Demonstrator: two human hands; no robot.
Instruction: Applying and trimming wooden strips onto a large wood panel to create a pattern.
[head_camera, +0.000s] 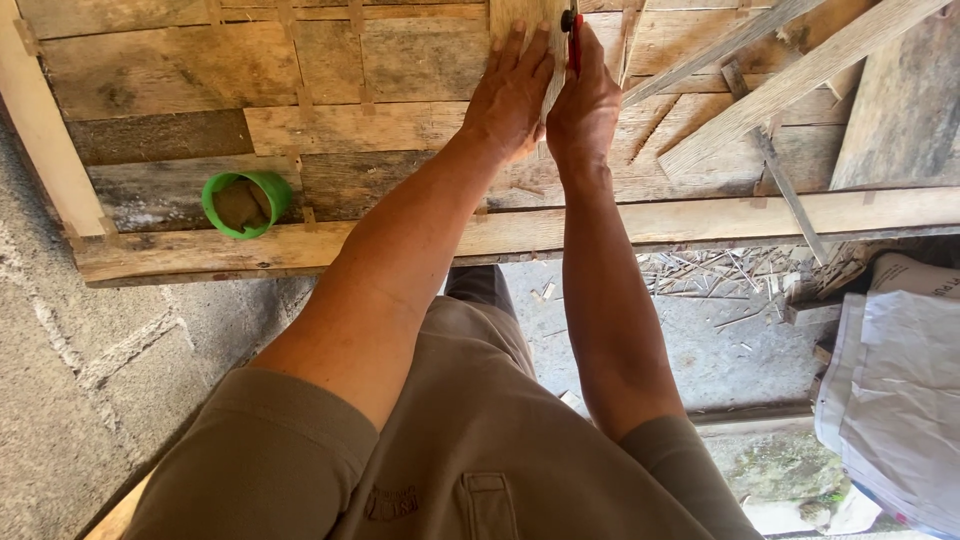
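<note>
Pale wood strip (520, 20) lies on the plank bench (400, 130), pressed flat under the open left hand (512, 95) | red-handled tool (574, 40) is gripped by the closed right hand (585, 105) | risk: left fingers could be nicked if the tool slips along the strip | green cup (245, 203) well apart.

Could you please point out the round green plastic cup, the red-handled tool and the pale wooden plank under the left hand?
Round green plastic cup (270, 188), head view, rim.
Red-handled tool (575, 45), head view, handle.
Pale wooden plank (505, 15), head view, top face.
</note>
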